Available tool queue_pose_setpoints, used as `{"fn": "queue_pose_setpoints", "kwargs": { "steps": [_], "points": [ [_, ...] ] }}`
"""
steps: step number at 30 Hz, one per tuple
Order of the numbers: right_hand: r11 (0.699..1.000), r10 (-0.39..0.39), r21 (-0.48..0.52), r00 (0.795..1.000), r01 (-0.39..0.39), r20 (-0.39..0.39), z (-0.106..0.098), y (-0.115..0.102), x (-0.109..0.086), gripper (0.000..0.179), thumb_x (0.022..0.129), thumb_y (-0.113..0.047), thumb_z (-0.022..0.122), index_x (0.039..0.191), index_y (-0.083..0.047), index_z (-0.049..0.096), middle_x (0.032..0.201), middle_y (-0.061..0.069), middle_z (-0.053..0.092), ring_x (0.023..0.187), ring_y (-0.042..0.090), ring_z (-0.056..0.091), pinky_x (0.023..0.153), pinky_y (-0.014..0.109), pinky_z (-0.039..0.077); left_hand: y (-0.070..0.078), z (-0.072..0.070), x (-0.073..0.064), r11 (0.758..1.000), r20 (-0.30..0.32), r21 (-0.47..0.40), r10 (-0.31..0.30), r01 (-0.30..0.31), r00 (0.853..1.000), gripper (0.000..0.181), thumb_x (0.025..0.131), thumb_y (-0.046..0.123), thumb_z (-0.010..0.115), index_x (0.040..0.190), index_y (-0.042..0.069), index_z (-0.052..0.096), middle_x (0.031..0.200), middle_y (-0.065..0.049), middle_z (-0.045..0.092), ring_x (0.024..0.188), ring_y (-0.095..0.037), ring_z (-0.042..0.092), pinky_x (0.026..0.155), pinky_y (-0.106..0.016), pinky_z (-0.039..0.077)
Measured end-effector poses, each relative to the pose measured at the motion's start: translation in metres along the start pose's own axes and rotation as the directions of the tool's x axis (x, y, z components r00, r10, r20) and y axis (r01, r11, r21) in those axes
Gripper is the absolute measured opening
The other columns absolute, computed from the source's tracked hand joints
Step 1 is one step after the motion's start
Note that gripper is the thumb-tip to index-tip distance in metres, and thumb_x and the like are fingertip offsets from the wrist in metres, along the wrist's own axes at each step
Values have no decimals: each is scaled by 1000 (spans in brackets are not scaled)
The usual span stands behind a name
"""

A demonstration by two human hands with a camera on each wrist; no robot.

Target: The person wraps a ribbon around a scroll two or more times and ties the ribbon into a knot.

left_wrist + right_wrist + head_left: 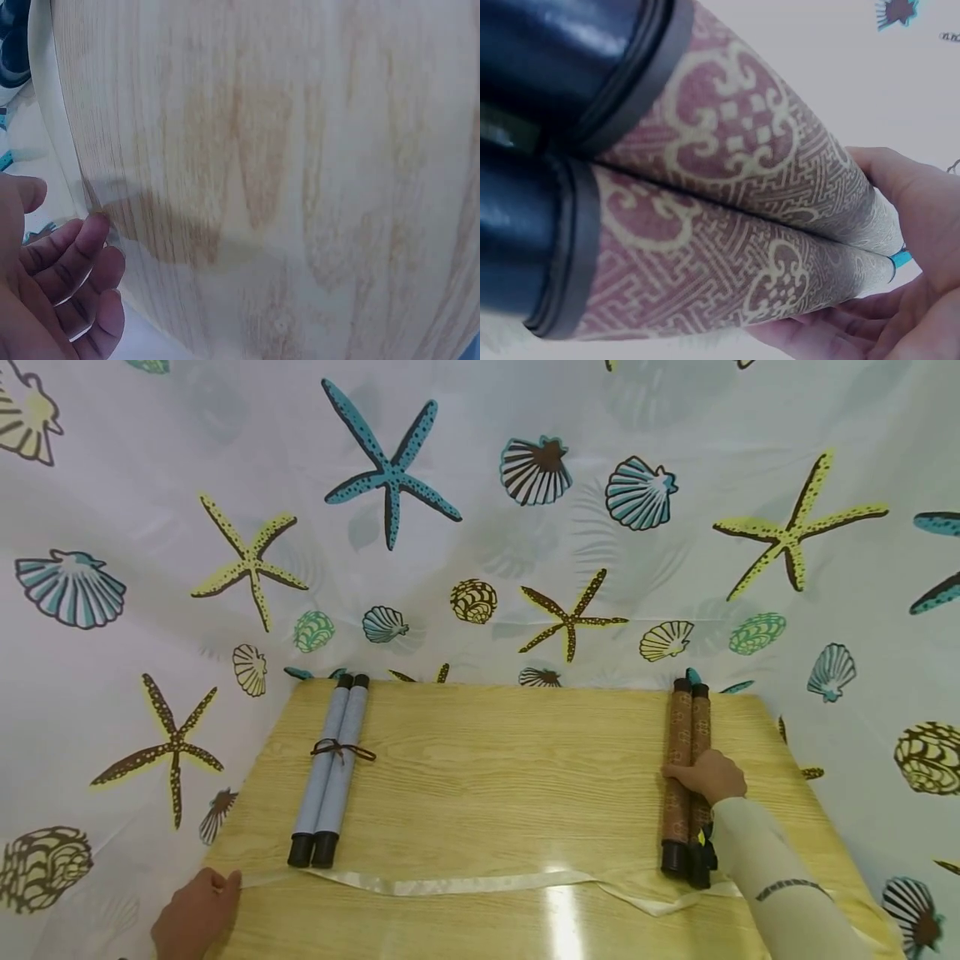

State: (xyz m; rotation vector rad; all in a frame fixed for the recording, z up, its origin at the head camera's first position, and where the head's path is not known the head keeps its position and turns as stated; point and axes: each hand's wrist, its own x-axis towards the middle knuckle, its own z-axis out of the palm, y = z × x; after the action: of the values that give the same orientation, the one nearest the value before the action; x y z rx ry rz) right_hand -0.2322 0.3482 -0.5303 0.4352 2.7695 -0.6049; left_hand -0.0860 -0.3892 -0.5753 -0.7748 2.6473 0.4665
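Note:
On the right of the table lies a brown patterned scroll [678, 768], rolled into two parallel rolls with black end knobs. My right hand [708, 777] grips it around the middle, thumb on one side and fingers on the other in the right wrist view. Its pale fretwork and scrolling motifs [731, 116] show up close there. My left hand [197, 912] is at the table's left edge, beside the end of a thin pale ribbon [450, 887]. In the left wrist view the fingers [94, 225] are loosely bent, a fingertip at the ribbon, the thumb apart.
A light blue scroll [337, 760], also two rolls with black knobs, lies on the left, tied with a dark cord [341, 749]. The ribbon crosses the wood-grain table [510, 760] near its front. A curtain [480, 527] printed with shells and starfish surrounds the table.

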Motion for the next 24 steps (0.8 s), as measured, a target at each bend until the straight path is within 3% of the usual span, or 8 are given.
{"fn": "queue_pose_setpoints", "kwargs": {
  "steps": [6, 13, 18, 24],
  "points": [
    [1000, -31, 6, 999, 31, -13, -6, -15, -11, 52, 87, -51, 66, 58, -15, 42, 52, -2, 40, 49, 15, 44, 46, 28, 37, 7, -1, -7, 999, 9, 13, 38, -38, 999, 48, 97, 50, 54, 76, 7, 60, 68, -6, 61, 61, -20, 58, 56, -34, 44],
    [997, -65, 46, 998, 64, 17, -8, -29, -22, 52, 87, -56, 66, 67, -10, 50, 58, 2, 49, 50, 18, 51, 47, 30, 42, 11, -2, -6, 999, 51, 19, 44, -45, 998, 42, 96, 44, 58, 76, 7, 61, 68, -7, 62, 62, -22, 59, 57, -36, 46],
    [995, -79, 62, 997, 77, 28, -8, -41, -35, 58, 87, -57, 66, 82, 0, 56, 68, 10, 60, 54, 20, 59, 48, 33, 48, 12, 4, 2, 1000, 38, 30, 0, -1, 999, 38, 96, 40, 60, 77, 8, 60, 70, -8, 61, 65, -23, 59, 59, -38, 47],
    [992, -103, 80, 995, 102, 15, 4, -52, -50, 62, 86, -54, 68, 97, 6, 55, 79, 16, 62, 60, 22, 62, 50, 33, 51, 17, 8, 4, 997, 18, 57, -50, 49, 999, 36, 97, 36, 60, 78, 6, 60, 73, -9, 62, 68, -25, 59, 62, -40, 47]
  ]
}}
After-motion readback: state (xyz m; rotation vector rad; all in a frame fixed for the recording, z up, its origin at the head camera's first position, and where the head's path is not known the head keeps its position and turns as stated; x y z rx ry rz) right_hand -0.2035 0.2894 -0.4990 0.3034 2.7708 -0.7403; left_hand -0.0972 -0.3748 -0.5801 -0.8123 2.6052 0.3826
